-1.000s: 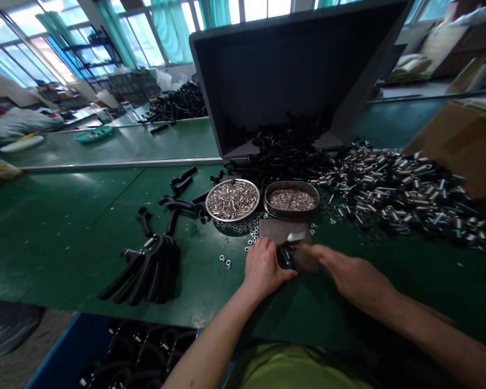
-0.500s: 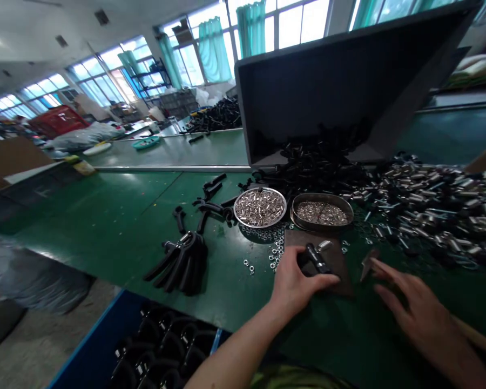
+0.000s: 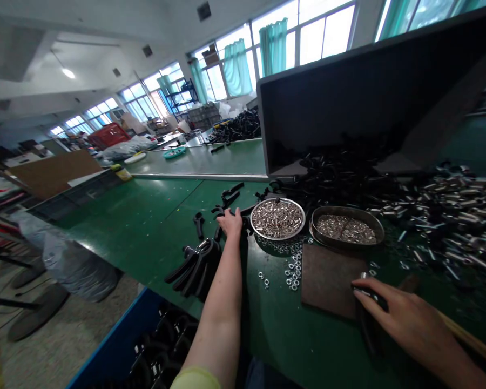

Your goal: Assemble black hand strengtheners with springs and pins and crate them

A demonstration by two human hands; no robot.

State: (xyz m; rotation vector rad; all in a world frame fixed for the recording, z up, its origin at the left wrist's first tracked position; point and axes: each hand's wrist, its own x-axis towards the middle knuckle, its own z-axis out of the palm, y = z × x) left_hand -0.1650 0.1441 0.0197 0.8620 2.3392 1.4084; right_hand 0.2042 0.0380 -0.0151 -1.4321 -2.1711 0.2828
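My left hand (image 3: 230,222) reaches to the loose black parts left of the round dish of small metal pins (image 3: 277,218); its fingers are partly hidden among them, and what they grip cannot be made out. Closed round a black part with a metal barrel (image 3: 373,298) is my right hand (image 3: 405,313), over the right edge of the brown metal plate (image 3: 328,278). A hammer with a wooden handle (image 3: 470,339) lies beside and partly under that hand. Small metal rings (image 3: 295,270) lie left of the plate.
An oval tin (image 3: 346,227) holds small metal pieces. Behind it, a tipped grey bin (image 3: 328,108) spills black parts. Metal cylinders (image 3: 461,210) are heaped at right. Assembled black parts (image 3: 196,265) lie at left, above a blue crate (image 3: 109,337) holding more.
My left hand has left the plate and reached forward-left to the black parts. My right hand has let go of the hammer and now holds the black part. The view has shifted left.
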